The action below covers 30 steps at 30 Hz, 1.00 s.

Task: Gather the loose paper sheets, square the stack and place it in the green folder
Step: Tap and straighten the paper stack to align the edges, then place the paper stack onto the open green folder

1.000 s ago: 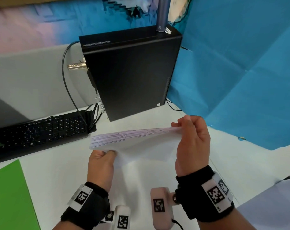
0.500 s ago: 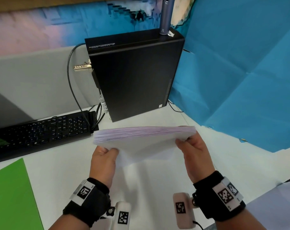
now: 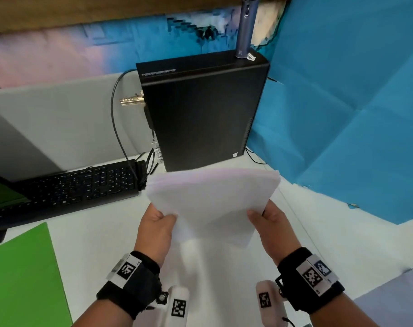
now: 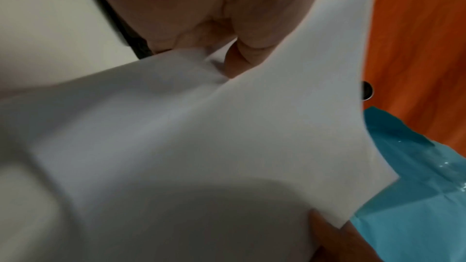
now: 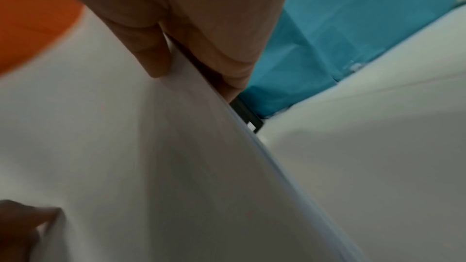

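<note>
Tilted flatter since before, paper stack (image 3: 212, 199) stays outside green folder (image 3: 21, 274).

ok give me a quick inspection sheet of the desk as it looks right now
surface: white desk, bare patch in front of the hands
job's things: paper stack held up off the desk, far edge slightly fanned; green folder lying flat at the near left, no paper on the part in view
clutter: black keyboard at the left, black computer tower upright behind the stack, brass lock on its side, dark slim object standing on its top
grippers: left hand pinches the stack's near left edge; right hand grips its near right edge
cables: black cable looping from the tower down to the keyboard
surroundings: blue sheet at the right, grey partition behind the keyboard
</note>
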{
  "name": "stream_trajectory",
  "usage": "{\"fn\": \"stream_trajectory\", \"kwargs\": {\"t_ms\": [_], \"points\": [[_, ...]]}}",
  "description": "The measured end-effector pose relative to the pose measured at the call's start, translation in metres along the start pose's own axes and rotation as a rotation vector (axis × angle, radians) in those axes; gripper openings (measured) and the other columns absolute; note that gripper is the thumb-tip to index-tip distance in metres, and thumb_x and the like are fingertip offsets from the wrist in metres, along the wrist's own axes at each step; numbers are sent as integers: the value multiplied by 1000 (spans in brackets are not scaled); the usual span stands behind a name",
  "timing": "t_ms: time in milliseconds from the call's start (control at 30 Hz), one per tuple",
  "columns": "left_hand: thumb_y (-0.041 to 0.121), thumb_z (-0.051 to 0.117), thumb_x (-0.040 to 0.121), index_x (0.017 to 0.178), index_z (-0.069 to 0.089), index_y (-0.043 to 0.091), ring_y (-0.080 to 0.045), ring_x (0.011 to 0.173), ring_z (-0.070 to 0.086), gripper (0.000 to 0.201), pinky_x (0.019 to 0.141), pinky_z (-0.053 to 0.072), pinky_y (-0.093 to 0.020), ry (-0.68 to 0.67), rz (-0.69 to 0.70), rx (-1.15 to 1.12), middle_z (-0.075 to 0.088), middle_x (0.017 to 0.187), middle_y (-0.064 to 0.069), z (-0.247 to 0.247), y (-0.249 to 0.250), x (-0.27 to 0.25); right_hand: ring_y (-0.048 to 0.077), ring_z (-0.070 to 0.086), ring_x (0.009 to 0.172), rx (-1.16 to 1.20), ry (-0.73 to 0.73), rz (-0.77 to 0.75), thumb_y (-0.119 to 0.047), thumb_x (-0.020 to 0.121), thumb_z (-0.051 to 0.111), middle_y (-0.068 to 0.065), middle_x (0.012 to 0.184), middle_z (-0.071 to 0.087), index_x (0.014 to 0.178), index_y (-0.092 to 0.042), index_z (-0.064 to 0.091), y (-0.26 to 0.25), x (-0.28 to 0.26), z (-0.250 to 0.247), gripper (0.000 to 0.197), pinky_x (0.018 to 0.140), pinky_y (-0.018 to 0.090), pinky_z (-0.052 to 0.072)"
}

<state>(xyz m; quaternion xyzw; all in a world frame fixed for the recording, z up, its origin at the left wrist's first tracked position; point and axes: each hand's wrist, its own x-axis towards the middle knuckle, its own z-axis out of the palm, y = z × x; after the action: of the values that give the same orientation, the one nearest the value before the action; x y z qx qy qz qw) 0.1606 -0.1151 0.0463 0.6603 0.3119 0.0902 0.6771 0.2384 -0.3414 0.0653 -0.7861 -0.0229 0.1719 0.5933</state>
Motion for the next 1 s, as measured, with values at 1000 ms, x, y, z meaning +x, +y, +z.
{"fn": "stream_trajectory", "kwargs": {"t_ms": [1000], "points": [[32, 60, 97, 105, 66, 19, -23, 87, 66, 17, 90, 54, -43, 420, -282, 216, 71, 95, -7, -399, -87, -142, 20, 74, 80, -238, -489, 16, -3, 83, 57, -2, 89, 78, 98, -25, 72, -69, -103, 318, 30, 70, 41, 60]]}}
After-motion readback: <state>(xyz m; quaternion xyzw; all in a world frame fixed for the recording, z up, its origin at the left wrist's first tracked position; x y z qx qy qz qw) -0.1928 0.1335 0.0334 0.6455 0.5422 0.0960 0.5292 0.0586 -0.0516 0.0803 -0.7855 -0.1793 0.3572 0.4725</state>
